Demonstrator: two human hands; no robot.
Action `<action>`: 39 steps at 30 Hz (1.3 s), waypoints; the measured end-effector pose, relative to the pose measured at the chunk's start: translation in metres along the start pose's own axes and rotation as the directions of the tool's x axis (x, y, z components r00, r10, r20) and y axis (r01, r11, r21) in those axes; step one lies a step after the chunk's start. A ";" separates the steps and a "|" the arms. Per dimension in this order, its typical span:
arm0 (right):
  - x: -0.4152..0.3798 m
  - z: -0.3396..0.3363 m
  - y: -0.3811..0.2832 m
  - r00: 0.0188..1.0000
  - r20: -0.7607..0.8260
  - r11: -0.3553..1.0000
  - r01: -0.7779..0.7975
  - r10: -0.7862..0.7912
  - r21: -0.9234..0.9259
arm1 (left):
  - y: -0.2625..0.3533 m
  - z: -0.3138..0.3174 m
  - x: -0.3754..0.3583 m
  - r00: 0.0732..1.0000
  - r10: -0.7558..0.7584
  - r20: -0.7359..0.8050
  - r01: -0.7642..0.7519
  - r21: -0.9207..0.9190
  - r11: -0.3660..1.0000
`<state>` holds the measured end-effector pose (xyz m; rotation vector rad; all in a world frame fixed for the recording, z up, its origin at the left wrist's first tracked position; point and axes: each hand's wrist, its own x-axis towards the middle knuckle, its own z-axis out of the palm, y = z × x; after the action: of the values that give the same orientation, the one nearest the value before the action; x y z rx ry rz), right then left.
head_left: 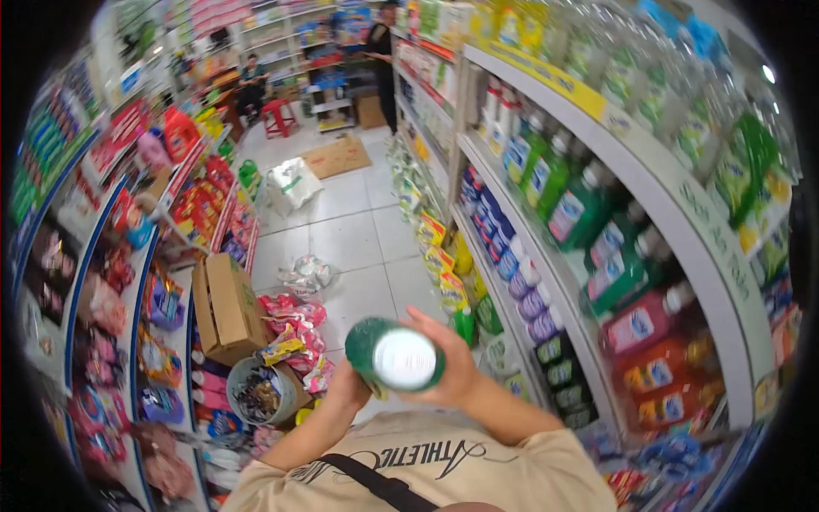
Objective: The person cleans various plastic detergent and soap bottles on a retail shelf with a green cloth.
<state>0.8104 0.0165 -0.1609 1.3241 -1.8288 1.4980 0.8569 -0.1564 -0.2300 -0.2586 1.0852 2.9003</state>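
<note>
A dark green bottle [367,341] with a wide white cap [404,360] is held upright in front of my chest, seen from above. My left hand [345,389] is closed around its lower left side, partly hidden by the bottle. On the other side, my right hand [450,357] grips it with the fingers wrapped along the far edge. The bottle's label is mostly out of sight. Close by on the right shelf stand green bottles [578,209] and a pink bottle [641,328].
Shelves of bottles [682,200] line the right, and packed shelves [128,282] the left. On the floor are a cardboard box [229,307], a bucket [258,388], pink packets [299,320] and a white bag [293,183]. Far back are a person [381,64] and a red stool [277,118].
</note>
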 end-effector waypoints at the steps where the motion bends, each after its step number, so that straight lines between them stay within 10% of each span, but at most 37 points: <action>1: -0.003 -0.007 -0.001 0.966 0.085 0.969 -0.240 0.245 -0.059 | -0.006 -0.026 0.008 0.999 0.036 0.014 -0.037 0.067 0.997; 4: -0.004 -0.033 0.000 0.887 -0.053 0.863 -0.459 0.459 -0.213 | 0.015 -0.022 0.006 0.905 0.383 -0.185 -0.239 0.525 0.817; 13: -0.003 -0.158 0.095 0.894 -0.443 0.571 -0.328 -0.070 -0.753 | 0.054 -0.024 -0.012 0.844 0.527 -0.101 -0.385 0.569 0.726; 20: -0.034 -0.215 0.165 0.741 -0.657 0.495 -0.523 -0.138 -0.694 | 0.049 -0.064 -0.004 0.696 0.718 0.005 -0.451 0.781 0.432; 26: -0.069 -0.227 0.186 0.642 -0.765 0.440 -0.672 -0.052 -0.595 | 0.055 -0.031 -0.015 0.752 0.653 -0.092 -0.454 0.646 0.614; 30: -0.078 -0.232 0.202 0.513 -0.858 0.460 -0.758 -0.019 -0.463 | 0.044 -0.035 -0.015 0.680 0.732 -0.037 -0.431 0.788 0.440; 39: -0.062 -0.230 0.199 0.583 -0.811 0.250 -0.780 -0.039 -0.573 | 0.010 -0.016 -0.012 0.686 0.727 -0.037 -0.470 0.740 0.481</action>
<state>0.6137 0.2439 -0.2364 -0.3860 -1.9355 0.5943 0.8698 -0.1743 -0.2332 -0.4264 2.7423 2.6720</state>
